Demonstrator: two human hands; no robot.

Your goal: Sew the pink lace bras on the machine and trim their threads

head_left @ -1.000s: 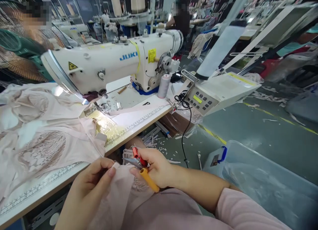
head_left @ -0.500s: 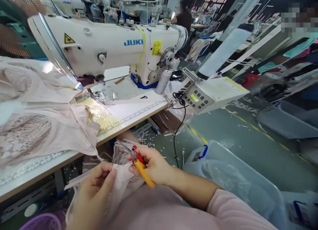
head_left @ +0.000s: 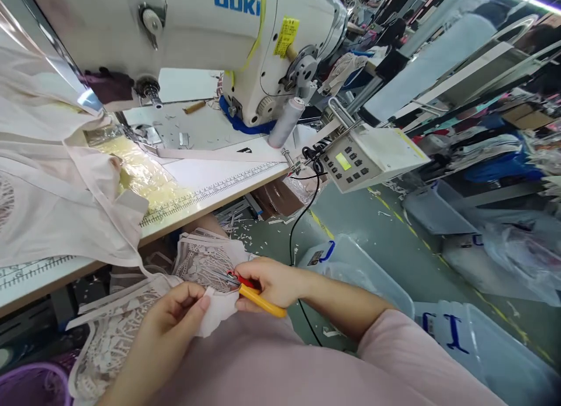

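Observation:
My left hand point(head_left: 169, 321) is closed, pinching the edge of a pale pink lace garment point(head_left: 221, 309) between thumb and fingertips. In my right hand point(head_left: 276, 283) are scissors point(head_left: 262, 301) with one yellow and one red handle, their blades pointing left over the lace. The right thumb and fingers sit at the other end of the same fabric edge, so a short stretch spans the two hands. Lace panels point(head_left: 201, 257) of the garment hang over my lap and below my left wrist.
A white JUKI sewing machine point(head_left: 197, 32) stands on a table with a ruler edge point(head_left: 214, 187). Pale garments point(head_left: 56, 219) lie at the left. A control box point(head_left: 372, 158) juts out at the right. Clear plastic bins point(head_left: 377, 277) and a purple basket point(head_left: 35, 374) stand lower.
The view has shifted closer to the machine and rightward. The scissors' blades have tilted lower, nearly level. The garment has shifted, with more lace showing beneath my left wrist.

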